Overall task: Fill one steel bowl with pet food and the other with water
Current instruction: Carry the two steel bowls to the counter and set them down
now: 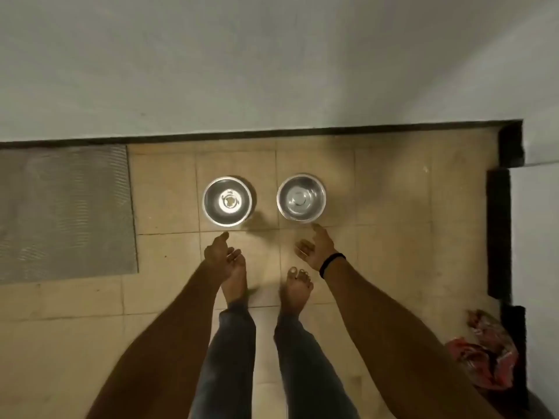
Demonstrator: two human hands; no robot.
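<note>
Two steel bowls stand side by side on the beige tiled floor near the wall. The left bowl point(227, 201) shows a bright reflection at its bottom; the right bowl point(301, 198) looks bare inside. Both of my arms reach down toward them. My left hand point(218, 252) hovers just short of the left bowl, fingers apart and holding nothing. My right hand point(314, 245), with a black band on the wrist, points its index finger at the near rim of the right bowl and holds nothing. No pet food or water container is in view.
A grey ribbed mat point(63, 213) lies on the floor to the left. A red patterned cloth point(484, 355) is bunched at the right by a dark skirting corner point(511, 146). My bare feet point(295, 290) stand just behind the bowls.
</note>
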